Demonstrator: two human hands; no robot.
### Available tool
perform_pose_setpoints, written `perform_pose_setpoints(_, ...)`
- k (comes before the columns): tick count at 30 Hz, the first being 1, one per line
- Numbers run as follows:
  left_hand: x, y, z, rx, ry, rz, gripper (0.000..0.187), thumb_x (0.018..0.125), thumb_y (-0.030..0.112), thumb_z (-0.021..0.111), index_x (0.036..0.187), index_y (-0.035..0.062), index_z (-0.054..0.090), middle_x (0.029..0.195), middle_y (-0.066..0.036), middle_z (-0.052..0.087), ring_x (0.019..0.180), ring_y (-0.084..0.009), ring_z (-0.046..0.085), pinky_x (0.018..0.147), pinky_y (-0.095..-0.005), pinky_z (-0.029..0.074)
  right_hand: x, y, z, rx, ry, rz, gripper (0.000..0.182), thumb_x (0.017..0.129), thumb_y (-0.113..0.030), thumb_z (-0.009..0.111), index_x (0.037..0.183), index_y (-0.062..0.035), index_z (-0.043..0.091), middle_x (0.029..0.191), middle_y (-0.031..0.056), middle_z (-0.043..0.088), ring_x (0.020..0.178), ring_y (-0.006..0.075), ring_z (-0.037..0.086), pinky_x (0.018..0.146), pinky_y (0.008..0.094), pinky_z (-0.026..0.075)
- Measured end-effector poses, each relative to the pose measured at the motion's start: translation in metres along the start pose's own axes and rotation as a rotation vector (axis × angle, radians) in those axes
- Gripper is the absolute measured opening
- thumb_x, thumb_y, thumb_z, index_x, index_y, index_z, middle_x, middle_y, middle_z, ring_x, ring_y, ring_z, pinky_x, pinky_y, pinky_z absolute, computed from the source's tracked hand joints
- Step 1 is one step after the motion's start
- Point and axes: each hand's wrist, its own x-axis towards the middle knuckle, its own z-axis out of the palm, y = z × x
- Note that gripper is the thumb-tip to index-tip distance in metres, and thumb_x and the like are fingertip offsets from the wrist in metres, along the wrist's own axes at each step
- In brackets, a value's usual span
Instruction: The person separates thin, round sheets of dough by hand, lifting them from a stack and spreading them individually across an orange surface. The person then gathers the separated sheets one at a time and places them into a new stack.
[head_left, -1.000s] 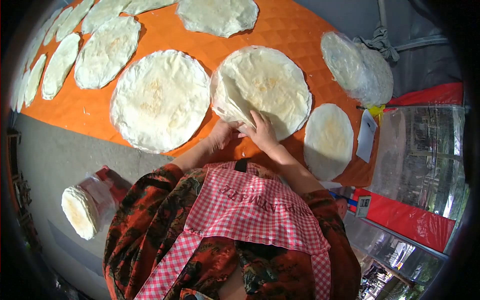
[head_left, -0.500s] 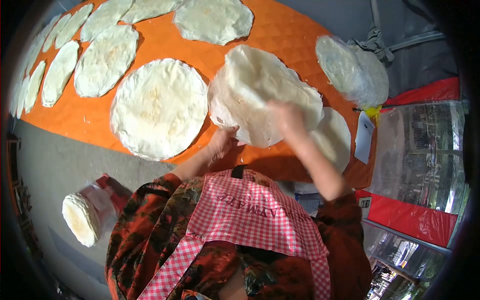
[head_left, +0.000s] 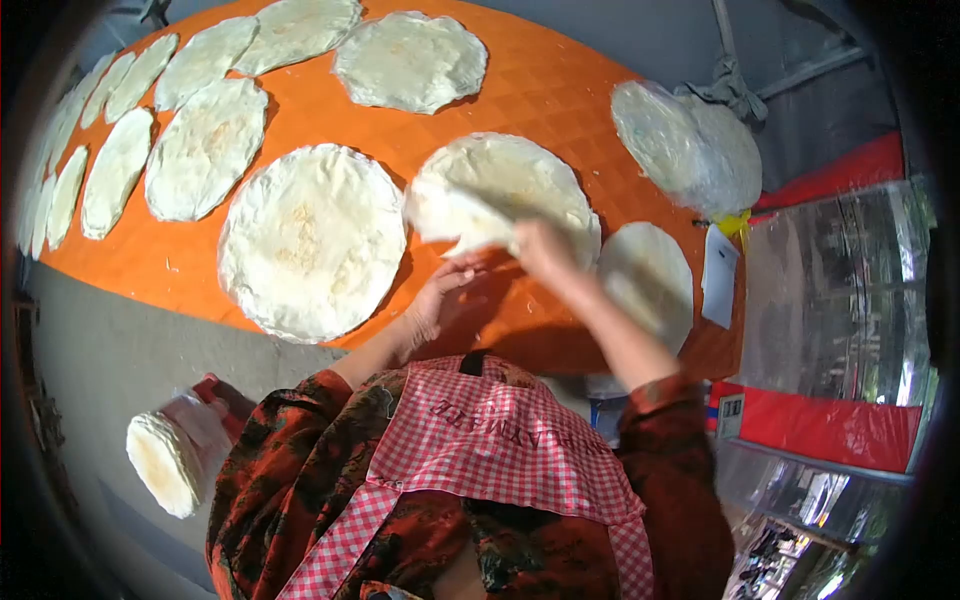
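Observation:
A large thin flatbread (head_left: 510, 180) lies half lifted over the orange cloth (head_left: 560, 90), its near left edge curled up. My right hand (head_left: 542, 246) grips this flatbread at its near edge. My left hand (head_left: 441, 296) rests on the cloth just below that edge, fingers apart and pointing up at it, with nothing held. Left of it, a second large flatbread (head_left: 310, 240) lies flat.
A smaller round flatbread (head_left: 647, 280) lies to the right, beside a white paper tag (head_left: 718, 275). A plastic-wrapped stack (head_left: 690, 145) sits at the far right. Several flatbreads (head_left: 205, 145) line the far left. A bagged stack (head_left: 163, 462) lies on the grey ground. Red and clear covers (head_left: 830, 430) stand at right.
The flatbread was flat, then lifted high by my right hand, and has now come back down towards the cloth. My left hand let go of its edge and dropped slightly.

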Motion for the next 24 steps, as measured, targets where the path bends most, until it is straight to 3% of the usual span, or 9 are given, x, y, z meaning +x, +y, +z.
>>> perform_pose_setpoints(2, 0.007, -0.007, -0.022, -0.005, 0.158, -0.008, 0.051, 0.083, 0.031, 0.064, 0.125, 0.0116, 0.044, 0.133, -0.010, 0.044, 0.125, -0.0256, 0.039, 0.100, -0.0468, 0.035, 0.013, -0.044, -0.108, 0.026, 0.050, -0.122, 0.011, 0.077, -0.014, 0.063, 0.084, -0.0071, 0.067, 0.078, 0.0179, 0.065, 0.067, 0.0311, 0.063, 0.063, 0.0419, 0.048)
perform_pose_setpoints(5, 0.010, 0.002, -0.027, -0.072, 0.271, -0.010, 0.061, 0.084, 0.038, 0.062, 0.132, 0.0082, 0.039, 0.134, -0.011, 0.043, 0.127, -0.0280, 0.037, 0.102, -0.0484, 0.034, 0.027, -0.048, -0.214, 0.197, -0.042, -0.068, 0.024, 0.078, -0.010, 0.060, 0.098, 0.0033, 0.065, 0.079, 0.0066, 0.067, 0.071, 0.0133, 0.063, 0.066, 0.0298, 0.051)
perform_pose_setpoints(9, -0.005, 0.039, 0.014, -0.206, 0.127, 0.082, 0.061, 0.085, 0.036, 0.061, 0.134, 0.0094, 0.036, 0.139, -0.013, 0.037, 0.130, -0.0309, 0.033, 0.102, -0.0513, 0.032, 0.012, -0.005, -0.257, 0.820, -0.064, -0.037, 0.043, 0.078, -0.009, 0.064, 0.116, 0.0061, 0.053, 0.103, 0.0126, 0.064, 0.090, 0.0179, 0.063, 0.079, 0.0288, 0.050)
perform_pose_setpoints(13, 0.001, 0.044, -0.013, -0.200, 0.055, 0.113, 0.051, 0.088, 0.029, 0.057, 0.125, -0.0030, 0.045, 0.122, -0.019, 0.053, 0.112, -0.0304, 0.054, 0.093, -0.0408, 0.047, 0.015, 0.084, -0.170, 1.040, -0.035, 0.156, 0.047, 0.077, -0.011, 0.069, 0.117, 0.0064, 0.052, 0.106, 0.0134, 0.063, 0.092, 0.0212, 0.062, 0.083, 0.0327, 0.051)
perform_pose_setpoints(15, 0.013, 0.030, -0.039, -0.132, 0.281, 0.099, 0.039, 0.085, 0.015, 0.058, 0.117, -0.0054, 0.049, 0.107, -0.016, 0.060, 0.095, -0.0282, 0.061, 0.084, -0.0367, 0.051, 0.017, 0.156, -0.084, 1.292, -0.182, 0.348, 0.045, 0.080, -0.016, 0.067, 0.117, 0.0056, 0.052, 0.106, 0.0148, 0.063, 0.092, 0.0235, 0.063, 0.082, 0.0361, 0.052)
perform_pose_setpoints(17, 0.038, -0.010, -0.103, 0.028, 0.507, 0.094, 0.037, 0.083, 0.010, 0.059, 0.116, -0.0032, 0.050, 0.104, -0.014, 0.061, 0.093, -0.0280, 0.061, 0.083, -0.0403, 0.052, -0.005, 0.208, 0.017, 1.557, -0.307, 0.755, 0.045, 0.083, -0.030, 0.064, 0.116, -0.0011, 0.055, 0.106, 0.0120, 0.065, 0.097, 0.0244, 0.062, 0.084, 0.0415, 0.050)
perform_pose_setpoints(18, 0.017, 0.008, -0.050, 0.084, 0.546, 0.119, 0.035, 0.081, 0.003, 0.059, 0.114, -0.0008, 0.050, 0.099, -0.012, 0.060, 0.086, -0.0266, 0.061, 0.077, -0.0401, 0.053, -0.018, 0.206, 0.040, 1.421, -0.321, 0.950, 0.048, 0.081, -0.031, 0.067, 0.116, -0.0019, 0.055, 0.107, 0.0121, 0.064, 0.098, 0.0243, 0.062, 0.089, 0.0424, 0.048)
perform_pose_setpoints(22, 0.023, 0.004, -0.058, 0.133, 0.644, 0.007, 0.038, 0.080, 0.004, 0.060, 0.117, 0.0022, 0.050, 0.100, -0.012, 0.060, 0.086, -0.0266, 0.061, 0.076, -0.0401, 0.053, -0.040, 0.209, 0.113, 1.524, 0.042, 0.748, 0.051, 0.073, -0.015, 0.072, 0.118, 0.0007, 0.054, 0.109, 0.0139, 0.062, 0.098, 0.0252, 0.060, 0.090, 0.0375, 0.045)
perform_pose_setpoints(24, 0.013, 0.008, -0.032, 0.085, 0.561, 0.028, 0.036, 0.081, 0.003, 0.059, 0.115, 0.0009, 0.050, 0.098, -0.012, 0.061, 0.084, -0.0262, 0.062, 0.073, -0.0394, 0.054, -0.038, 0.180, 0.072, 1.329, 0.228, 0.548, 0.039, 0.076, -0.012, 0.069, 0.110, 0.0025, 0.057, 0.104, 0.0148, 0.063, 0.098, 0.0242, 0.059, 0.087, 0.0387, 0.046)
